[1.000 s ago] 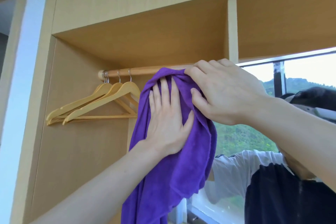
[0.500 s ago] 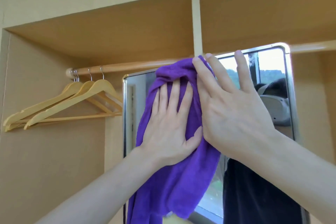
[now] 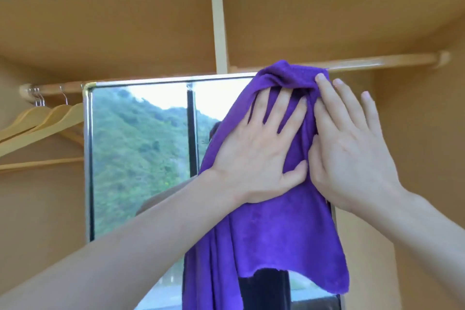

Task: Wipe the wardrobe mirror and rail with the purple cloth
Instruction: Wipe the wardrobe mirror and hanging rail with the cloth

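Observation:
A purple cloth (image 3: 281,229) hangs over the upper right corner of the metal-framed wardrobe mirror (image 3: 141,148). My left hand (image 3: 261,153) lies flat on the cloth with fingers spread and presses it to the glass. Beside it, my right hand (image 3: 352,156) is also flat, its fingers touching the cloth's right edge at the mirror frame. The wooden rail (image 3: 382,61) runs behind the mirror's top edge; the cloth's top fold reaches up to it.
Wooden hangers (image 3: 42,126) hang on the rail's left end. A pale vertical divider (image 3: 219,30) rises above the mirror. The wardrobe's wooden walls close in on both sides and a shelf runs overhead. The mirror reflects green hills and a window.
Both hands and the cloth have slid right across the mirror toward its upper right corner. My right hand went from gripping the cloth at the rail to lying flat. The view panned right.

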Tool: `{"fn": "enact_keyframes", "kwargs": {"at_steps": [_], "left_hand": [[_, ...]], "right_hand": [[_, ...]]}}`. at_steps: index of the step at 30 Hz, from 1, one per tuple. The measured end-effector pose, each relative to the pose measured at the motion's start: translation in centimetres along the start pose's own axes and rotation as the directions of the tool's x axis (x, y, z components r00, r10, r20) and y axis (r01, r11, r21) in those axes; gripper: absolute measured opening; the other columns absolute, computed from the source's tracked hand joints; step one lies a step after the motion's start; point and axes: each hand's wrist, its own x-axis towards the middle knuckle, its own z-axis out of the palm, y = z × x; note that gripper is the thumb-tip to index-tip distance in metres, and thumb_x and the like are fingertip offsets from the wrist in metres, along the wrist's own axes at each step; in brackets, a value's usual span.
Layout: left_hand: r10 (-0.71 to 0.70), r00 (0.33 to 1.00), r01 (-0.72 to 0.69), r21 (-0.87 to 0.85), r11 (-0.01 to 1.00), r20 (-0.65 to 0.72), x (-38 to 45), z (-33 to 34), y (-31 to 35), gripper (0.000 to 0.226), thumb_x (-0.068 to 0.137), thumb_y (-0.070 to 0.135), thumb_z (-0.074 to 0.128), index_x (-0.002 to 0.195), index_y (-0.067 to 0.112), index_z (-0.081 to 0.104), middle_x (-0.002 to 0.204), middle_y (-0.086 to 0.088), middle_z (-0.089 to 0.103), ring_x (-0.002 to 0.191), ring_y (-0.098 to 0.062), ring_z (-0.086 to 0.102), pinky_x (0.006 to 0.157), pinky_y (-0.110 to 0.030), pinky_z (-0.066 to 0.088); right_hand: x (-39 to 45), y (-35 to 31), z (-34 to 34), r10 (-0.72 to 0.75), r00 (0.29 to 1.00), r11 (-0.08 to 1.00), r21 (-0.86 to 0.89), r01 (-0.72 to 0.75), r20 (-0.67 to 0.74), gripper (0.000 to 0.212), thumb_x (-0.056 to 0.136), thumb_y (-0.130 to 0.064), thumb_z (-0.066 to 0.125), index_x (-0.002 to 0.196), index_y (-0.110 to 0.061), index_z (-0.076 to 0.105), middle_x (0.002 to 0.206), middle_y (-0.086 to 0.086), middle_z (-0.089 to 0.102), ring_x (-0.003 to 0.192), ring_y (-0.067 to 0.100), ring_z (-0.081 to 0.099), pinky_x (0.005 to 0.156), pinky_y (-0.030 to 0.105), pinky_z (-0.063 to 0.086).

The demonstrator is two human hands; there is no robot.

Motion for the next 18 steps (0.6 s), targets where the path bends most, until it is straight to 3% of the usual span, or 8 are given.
{"fn": "enact_keyframes", "kwargs": {"at_steps": [2, 8, 13, 18], "left_hand": [[0.012, 1.0, -0.012, 0.007, 1.0, -0.004, -0.1, 0.0, 0.0, 0.086, 0.091, 0.061, 0.038, 0.161, 0.013, 0.025, 0.168, -0.018, 0.018, 0.153, -0.044, 0.016, 0.122, -0.045, 0.01], [0.015, 1.0, -0.015, -0.008, 1.0, -0.007, -3.0, 1.0, 1.2, 0.084, 0.09, 0.058, 0.044, 0.159, 0.012, 0.029, 0.166, -0.018, 0.023, 0.15, -0.046, 0.021, 0.12, -0.043, 0.012], [0.061, 0.998, -0.06, -0.06, 0.996, 0.028, -7.9, 2.4, 3.6, 0.085, 0.088, 0.056, 0.051, 0.158, 0.012, 0.032, 0.163, -0.019, 0.03, 0.147, -0.044, 0.024, 0.121, -0.042, 0.01], [0.105, 0.991, -0.1, -0.058, 0.993, 0.084, -12.0, 3.1, 5.1, 0.084, 0.086, 0.055, 0.053, 0.155, 0.011, 0.038, 0.158, -0.021, 0.039, 0.14, -0.042, 0.027, 0.12, -0.042, 0.005]], "right_hand": [[-0.5, 0.4, 0.3, 0.041, 0.999, 0.999, 0.012, -0.041, 0.007, 0.066, 0.098, -0.021, 0.028, 0.161, -0.005, 0.019, 0.17, 0.012, 0.012, 0.159, 0.027, 0.003, 0.127, 0.038, -0.007], [-3.8, -0.8, 1.8, 0.066, 0.998, 0.995, 0.075, -0.067, 0.023, 0.077, 0.09, -0.034, 0.014, 0.16, -0.004, 0.021, 0.169, 0.013, 0.014, 0.158, 0.028, 0.004, 0.127, 0.04, -0.006], [-10.0, -2.2, 3.4, 0.121, 0.992, 0.986, 0.113, -0.119, -0.015, 0.072, 0.091, -0.028, 0.028, 0.158, -0.001, 0.028, 0.168, 0.015, 0.018, 0.159, 0.025, 0.004, 0.128, 0.047, 0.001], [-14.6, -3.1, 4.5, 0.091, 0.996, 0.993, 0.077, -0.092, 0.012, 0.071, 0.09, -0.026, 0.036, 0.155, 0.002, 0.032, 0.166, 0.017, 0.022, 0.158, 0.025, 0.006, 0.128, 0.044, 0.001]]}}
